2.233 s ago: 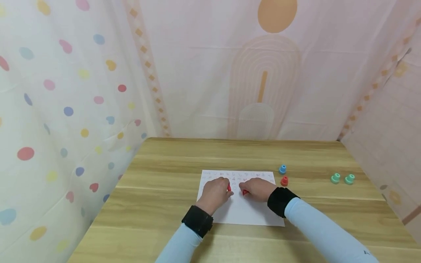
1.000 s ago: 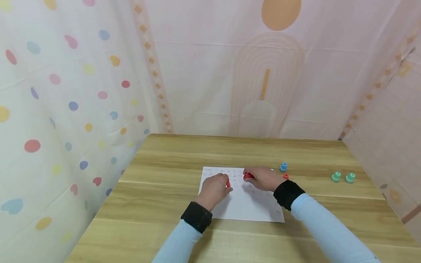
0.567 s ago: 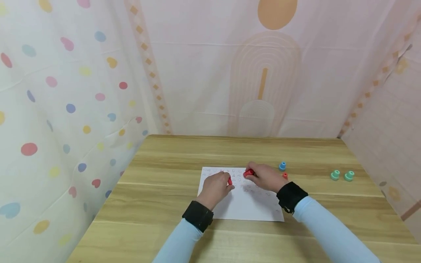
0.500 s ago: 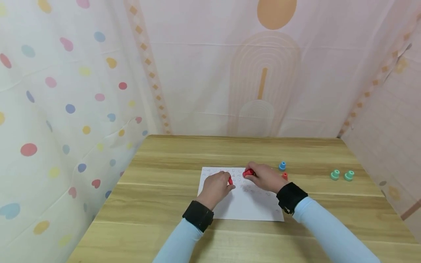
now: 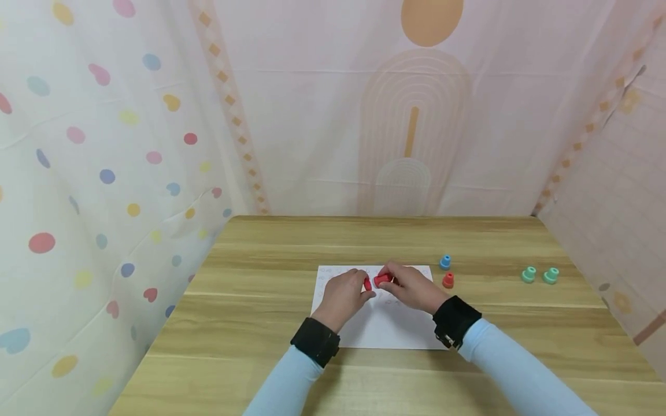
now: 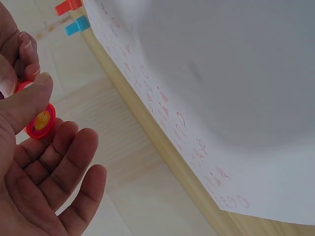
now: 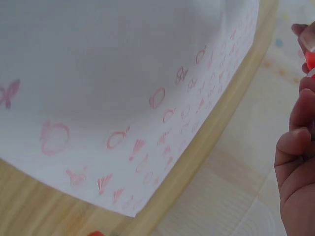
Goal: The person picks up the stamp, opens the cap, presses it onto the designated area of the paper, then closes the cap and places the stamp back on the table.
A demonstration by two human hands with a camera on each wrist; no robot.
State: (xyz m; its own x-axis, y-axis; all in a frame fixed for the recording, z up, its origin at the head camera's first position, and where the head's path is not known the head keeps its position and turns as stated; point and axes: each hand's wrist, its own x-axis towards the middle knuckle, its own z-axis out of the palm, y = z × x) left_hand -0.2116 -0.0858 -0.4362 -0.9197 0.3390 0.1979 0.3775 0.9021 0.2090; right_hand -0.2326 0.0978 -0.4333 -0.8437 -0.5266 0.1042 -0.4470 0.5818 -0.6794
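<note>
1. Pinches a red round cap point(image 6: 42, 122) in the left grip point(image 5: 340, 297), with thumb over it and the outer fingers loosely bent; shows a yellow and purple picture on its round face in the left wrist view.
2. Pinches a red toy stamp point(image 5: 384, 279) between thumb and fingers of the right grip point(image 5: 413, 288), with broad end turned toward the cap.
3. Holds cap and stamp near each other above the upper half of a white paper sheet point(image 5: 385, 332), with a narrow gap between them in the head view.
4. Lies flat on the wooden surface point(image 5: 250, 300), covered toward the far edge with rows of small red and pink marks point(image 7: 157, 97).
5. Stands upright right of the sheet: a blue stamp point(image 5: 445, 262), with a second red stamp point(image 5: 448, 281) just nearer.
6. Stands farther right, side by side and apart: two green stamps point(image 5: 528, 274).
7. Wears black wristbands point(image 5: 315, 342) and light-blue sleeves point(image 5: 283, 384).
</note>
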